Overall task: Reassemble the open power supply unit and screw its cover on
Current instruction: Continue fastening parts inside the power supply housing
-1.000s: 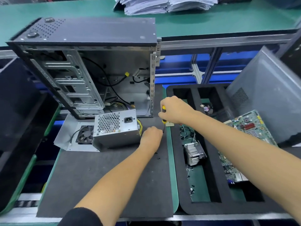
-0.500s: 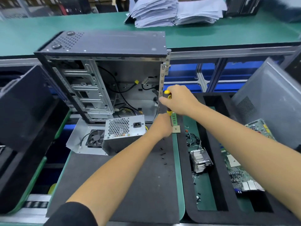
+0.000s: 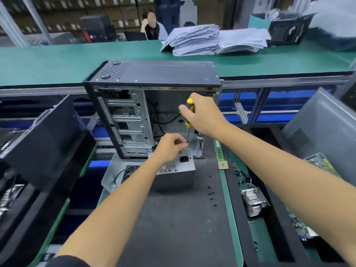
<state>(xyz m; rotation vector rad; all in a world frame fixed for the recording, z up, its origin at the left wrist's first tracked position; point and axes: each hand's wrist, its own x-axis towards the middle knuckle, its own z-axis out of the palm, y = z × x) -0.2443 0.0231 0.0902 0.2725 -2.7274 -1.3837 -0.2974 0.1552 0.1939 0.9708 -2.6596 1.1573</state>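
Note:
The grey power supply unit (image 3: 179, 176) lies on the dark mat in front of the open computer case, its socket face up. Beside it on the left lies its loose cover plate with a fan (image 3: 117, 174). My right hand (image 3: 202, 116) grips a yellow and black screwdriver (image 3: 189, 112), held upright with its tip down at the top edge of the unit. My left hand (image 3: 170, 145) pinches something small at the screwdriver's tip; what it holds is hidden by the fingers. Several black screws (image 3: 211, 193) lie loose on the mat to the right of the unit.
An open computer case (image 3: 152, 112) stands behind the unit. A black foam tray (image 3: 273, 189) on the right holds a heatsink, cables and a motherboard. A memory stick (image 3: 218, 153) lies on the green strip. Black panels lean at left, a grey one at right. Paper stacks (image 3: 212, 39) sit beyond.
Both hands have moved left from the mat's right edge to above the power supply unit. The screwdriver now stands upright over the unit, with my left hand at its tip. The camera has tilted up.

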